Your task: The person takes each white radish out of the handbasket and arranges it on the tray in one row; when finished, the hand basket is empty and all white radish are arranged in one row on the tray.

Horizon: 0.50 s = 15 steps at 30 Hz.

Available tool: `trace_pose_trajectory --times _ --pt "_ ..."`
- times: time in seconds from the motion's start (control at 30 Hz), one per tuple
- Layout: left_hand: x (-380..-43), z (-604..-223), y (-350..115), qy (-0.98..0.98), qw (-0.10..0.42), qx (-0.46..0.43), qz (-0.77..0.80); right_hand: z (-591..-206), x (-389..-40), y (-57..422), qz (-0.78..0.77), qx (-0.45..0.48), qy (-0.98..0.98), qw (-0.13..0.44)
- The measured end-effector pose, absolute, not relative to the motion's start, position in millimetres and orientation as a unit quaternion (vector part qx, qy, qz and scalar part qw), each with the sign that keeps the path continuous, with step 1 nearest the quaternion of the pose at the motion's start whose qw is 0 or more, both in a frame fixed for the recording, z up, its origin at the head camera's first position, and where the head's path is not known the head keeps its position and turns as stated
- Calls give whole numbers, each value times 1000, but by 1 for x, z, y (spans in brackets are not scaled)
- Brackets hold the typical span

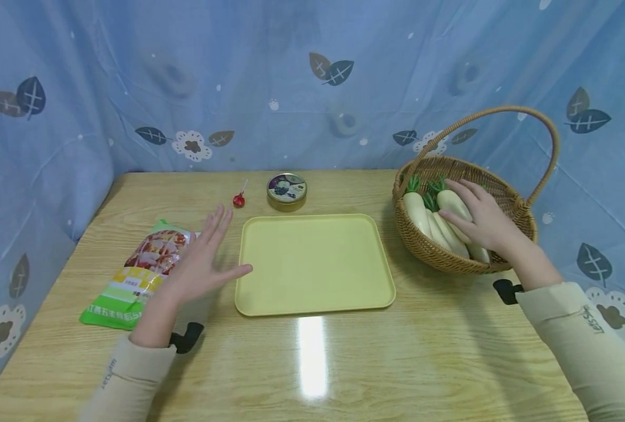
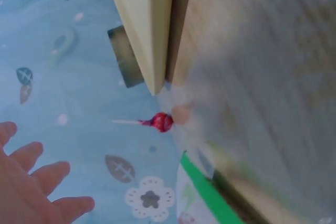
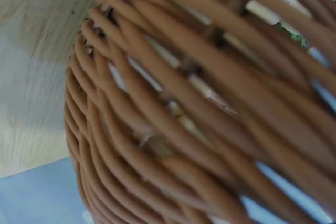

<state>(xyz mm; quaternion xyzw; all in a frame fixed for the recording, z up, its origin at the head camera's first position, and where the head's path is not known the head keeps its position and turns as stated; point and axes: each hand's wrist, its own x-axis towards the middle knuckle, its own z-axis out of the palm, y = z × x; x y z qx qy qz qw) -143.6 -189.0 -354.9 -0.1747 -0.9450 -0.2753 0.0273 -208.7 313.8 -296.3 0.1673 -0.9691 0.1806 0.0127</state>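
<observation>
At the right, my right hand [image 1: 483, 220] lies over a white radish [image 1: 451, 205] in the wicker basket [image 1: 428, 249], its fingers and thumb spread across it. Several other white radishes [image 1: 416, 212] with green tops lie beside it. In the right wrist view the woven basket wall [image 3: 173, 98] fills most of the picture and hides the hand. My left hand [image 1: 198, 266] hovers with fingers spread and nothing in them, between a green-and-yellow food bag [image 1: 127, 287] and the yellow tray [image 1: 314, 264]. The left wrist view shows its fingers [image 2: 39, 177] apart.
A red lollipop [image 1: 239, 200] and a round tin [image 1: 286, 192] stand behind the tray on the wooden table [image 1: 396, 363]. The basket's tall handle [image 1: 549, 135] arches over the right side. A blue patterned curtain [image 1: 270, 70] hangs behind the table.
</observation>
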Motion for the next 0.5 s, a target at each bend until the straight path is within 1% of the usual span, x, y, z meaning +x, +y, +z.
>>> trace_pose_trajectory --times 0.13,0.5 --pt "-141 -360 -187 -938 9 -168 -302 -298 -211 316 182 165 -969 11" --pt "-139 -374 -180 -919 -10 -165 -357 -307 -218 324 193 154 -969 1"
